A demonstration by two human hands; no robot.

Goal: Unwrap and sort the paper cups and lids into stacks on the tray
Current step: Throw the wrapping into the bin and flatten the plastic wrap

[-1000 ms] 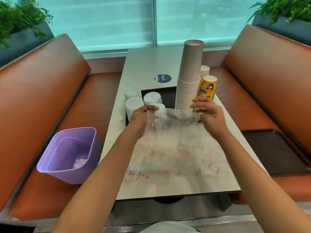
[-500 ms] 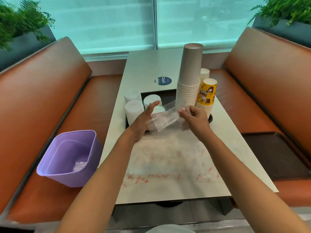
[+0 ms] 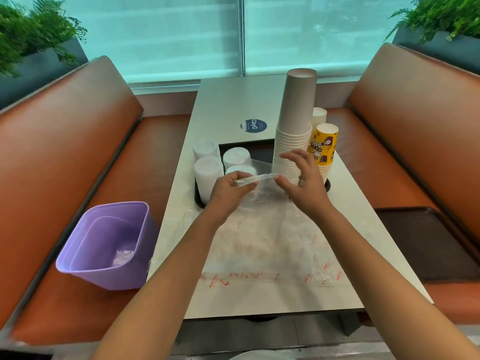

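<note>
A clear plastic wrapper (image 3: 262, 237) with red print lies across the near half of the table, its far edge gathered into a thin strip. My left hand (image 3: 228, 189) pinches one end of that strip and my right hand (image 3: 302, 181) pinches the other. Behind the hands a dark tray (image 3: 248, 148) carries a tall stack of grey-white paper cups (image 3: 296, 123), a shorter yellow printed cup stack (image 3: 323, 149) and several stacks of white lids (image 3: 207, 175).
A purple bin (image 3: 109, 245) with crumpled plastic inside sits on the left orange bench. A second dark tray (image 3: 426, 242) lies on the right bench. A round blue sticker (image 3: 254, 125) marks the table beyond the tray.
The wrapper's far edge, spread wide a second ago, has been drawn together and folded into a narrow strip between both hands, which have moved closer.
</note>
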